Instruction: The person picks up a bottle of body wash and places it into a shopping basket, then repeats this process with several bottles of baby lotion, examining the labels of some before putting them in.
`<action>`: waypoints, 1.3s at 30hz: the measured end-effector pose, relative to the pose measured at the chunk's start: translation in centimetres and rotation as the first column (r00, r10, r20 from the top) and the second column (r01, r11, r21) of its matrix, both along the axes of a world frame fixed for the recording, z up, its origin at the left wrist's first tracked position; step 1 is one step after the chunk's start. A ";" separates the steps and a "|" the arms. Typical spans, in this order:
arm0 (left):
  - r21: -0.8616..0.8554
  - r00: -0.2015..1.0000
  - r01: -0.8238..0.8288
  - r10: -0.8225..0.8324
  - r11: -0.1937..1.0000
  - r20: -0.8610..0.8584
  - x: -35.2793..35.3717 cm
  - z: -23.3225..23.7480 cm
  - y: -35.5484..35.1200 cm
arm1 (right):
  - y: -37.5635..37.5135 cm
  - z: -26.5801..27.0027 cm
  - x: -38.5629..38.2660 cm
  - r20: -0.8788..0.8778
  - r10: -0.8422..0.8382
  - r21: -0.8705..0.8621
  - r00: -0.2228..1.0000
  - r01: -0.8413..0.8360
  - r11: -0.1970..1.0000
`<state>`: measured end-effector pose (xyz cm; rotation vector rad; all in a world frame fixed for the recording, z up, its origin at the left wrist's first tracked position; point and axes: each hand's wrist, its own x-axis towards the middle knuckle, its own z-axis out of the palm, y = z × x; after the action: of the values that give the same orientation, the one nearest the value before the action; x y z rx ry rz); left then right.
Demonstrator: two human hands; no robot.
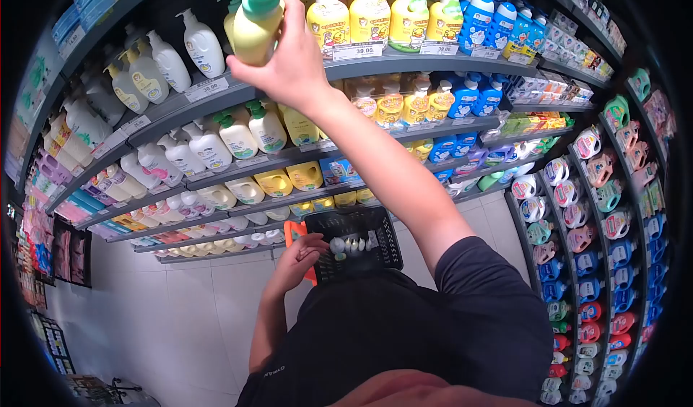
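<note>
My right hand is raised to an upper shelf, its fingers and thumb wrapped round a yellow bottle with a pale green top. The bottle tilts slightly and overlaps the shelf edge in this view. Pump bottles with yellow labels stand just right of the hand, and white pump bottles to its left. Low in front of my body, my left hand hovers with its fingers loosely bent and apart, holding nothing. Beside it is a black shopping basket with an orange part at its left; several small pale items lie inside.
Curved grey shelves packed with bottles and price tags span the front. On the right, another rack carries rows of colourful jugs. Pale floor tiles extend to the left, with a further display beyond.
</note>
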<state>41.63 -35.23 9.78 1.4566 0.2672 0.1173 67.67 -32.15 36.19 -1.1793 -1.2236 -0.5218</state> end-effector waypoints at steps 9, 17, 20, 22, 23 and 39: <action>-0.338 0.960 0.032 0.065 0.941 0.271 1.2 2.1 1.2 | -10.7 -10.7 -6.0 -0.715 0.641 -0.001 0.280 -0.917 0.399; -0.535 0.989 0.145 -0.106 0.832 0.102 2.5 -1.6 -0.8 | -14.9 -21.8 -5.5 -0.848 0.387 -0.179 0.362 -0.883 0.433; -0.471 0.993 0.021 -0.072 0.882 -0.091 4.3 -2.8 -2.1 | -16.4 -22.8 -4.6 -0.835 0.285 -0.330 0.470 -0.843 0.424; -0.270 0.970 0.084 -0.140 0.959 -0.198 5.4 -3.6 -2.4 | -17.4 -23.4 -3.9 -0.808 0.224 -0.433 0.545 -0.807 0.402; -0.169 0.953 0.121 -0.163 0.978 -0.256 5.8 -4.1 -2.6 | -17.8 -23.9 -3.6 -0.793 0.194 -0.481 0.578 -0.788 0.384; 0.088 0.842 0.018 0.032 0.996 -0.538 6.3 -27.8 -6.9 | -20.6 -50.3 2.2 -0.792 -0.041 -0.607 0.609 -0.793 -0.045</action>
<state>47.98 -42.13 -18.06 1.5571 0.7368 -0.2891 69.84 -52.74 -14.11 -1.7005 -1.1577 1.5142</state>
